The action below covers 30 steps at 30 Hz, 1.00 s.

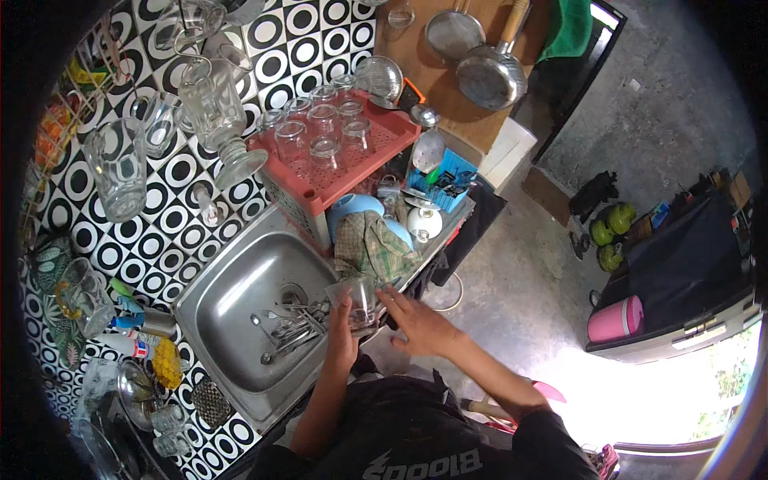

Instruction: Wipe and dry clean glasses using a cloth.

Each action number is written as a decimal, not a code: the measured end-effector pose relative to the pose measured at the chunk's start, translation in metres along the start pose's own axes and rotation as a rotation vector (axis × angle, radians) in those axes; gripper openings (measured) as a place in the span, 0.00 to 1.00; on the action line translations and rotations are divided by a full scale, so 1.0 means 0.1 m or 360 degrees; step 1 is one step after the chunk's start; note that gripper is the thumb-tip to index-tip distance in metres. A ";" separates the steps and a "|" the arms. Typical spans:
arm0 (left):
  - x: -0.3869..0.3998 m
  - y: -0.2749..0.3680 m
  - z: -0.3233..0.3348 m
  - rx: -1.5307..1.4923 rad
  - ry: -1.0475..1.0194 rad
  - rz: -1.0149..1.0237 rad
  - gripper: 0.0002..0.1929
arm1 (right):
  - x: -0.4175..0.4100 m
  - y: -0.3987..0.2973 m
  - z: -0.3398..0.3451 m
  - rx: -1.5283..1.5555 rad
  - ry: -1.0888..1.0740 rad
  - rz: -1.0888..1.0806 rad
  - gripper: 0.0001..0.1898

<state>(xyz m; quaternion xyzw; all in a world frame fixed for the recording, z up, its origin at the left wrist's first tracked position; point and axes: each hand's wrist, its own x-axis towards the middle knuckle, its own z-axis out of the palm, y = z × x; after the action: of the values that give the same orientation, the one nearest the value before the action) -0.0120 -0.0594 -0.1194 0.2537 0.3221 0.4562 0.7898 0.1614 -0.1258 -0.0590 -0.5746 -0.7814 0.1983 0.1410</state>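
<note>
A clear drinking glass [362, 303] is held in front of my body, over the sink's right edge, with my left hand [343, 336] around its near left side. Beside its right rim is my right hand [423, 324], fingers apart and fingertips close to the glass; whether they touch it I cannot tell. Just beyond the glass lies a green and tan checked cloth [369, 243], draped against light-blue bowls [354, 206]. Left of my hands, the stainless steel sink [225, 300] holds a pile of forks and spoons [294, 327].
Several upturned glasses stand on a red plastic rack [384, 138] beyond the sink. A blue basket [447, 180] and a white lidded pot [425, 223] sit right of it. Glass mugs and a footed glass [219, 120] hang at left. A yellow sponge [167, 363] lies by the sink.
</note>
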 end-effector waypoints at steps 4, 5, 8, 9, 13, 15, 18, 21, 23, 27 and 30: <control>0.06 0.17 -0.10 0.0026 0.0177 0.0161 0.31 | 0.64 0.34 -0.39 -0.0100 0.0020 -0.0319 0.47; 0.05 0.16 -0.14 0.0032 0.0216 0.0193 0.31 | 0.81 0.41 -0.47 -0.0132 0.0028 -0.0409 0.47; 0.00 0.17 -0.02 -0.0018 0.0505 0.0332 0.29 | 1.31 0.73 -0.55 -0.0316 -0.0007 -0.0511 0.47; 0.01 0.14 0.00 -0.0019 0.0542 0.0365 0.29 | 1.44 0.88 -0.50 -0.0354 0.0066 -0.0596 0.48; 0.02 0.04 0.15 -0.0068 0.0831 0.0490 0.28 | 1.65 1.13 -0.28 -0.0392 -0.0056 -0.0740 0.48; 0.05 -0.01 0.27 -0.0188 0.0858 0.0536 0.26 | 1.61 1.23 -0.22 -0.0615 -0.0228 -0.0794 0.50; 0.12 -0.13 0.42 -0.0081 0.0924 0.0632 0.32 | 1.62 1.45 -0.15 -0.0491 -0.0331 -0.0961 0.50; 0.22 -0.24 0.60 -0.0115 0.0965 0.0650 0.32 | 1.63 1.61 -0.19 -0.0373 -0.0338 -0.1151 0.42; 0.27 -0.29 0.73 -0.0103 0.0984 0.0661 0.33 | 1.63 1.69 -0.17 -0.0275 -0.0221 -0.1225 0.39; 0.32 -0.42 0.92 -0.0129 0.1024 0.0664 0.35 | 1.70 1.69 -0.24 0.0029 -0.0285 -0.1231 0.26; 0.35 -0.47 1.08 -0.0145 0.1048 0.0648 0.35 | 1.83 1.73 -0.23 0.0095 -0.0232 -0.1276 0.17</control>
<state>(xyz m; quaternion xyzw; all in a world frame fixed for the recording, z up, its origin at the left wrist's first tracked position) 0.1068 -0.0615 -0.0899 0.1171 0.4807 0.6745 0.5480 0.2626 0.0978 -0.1220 -0.2045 -0.9453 0.1904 0.1681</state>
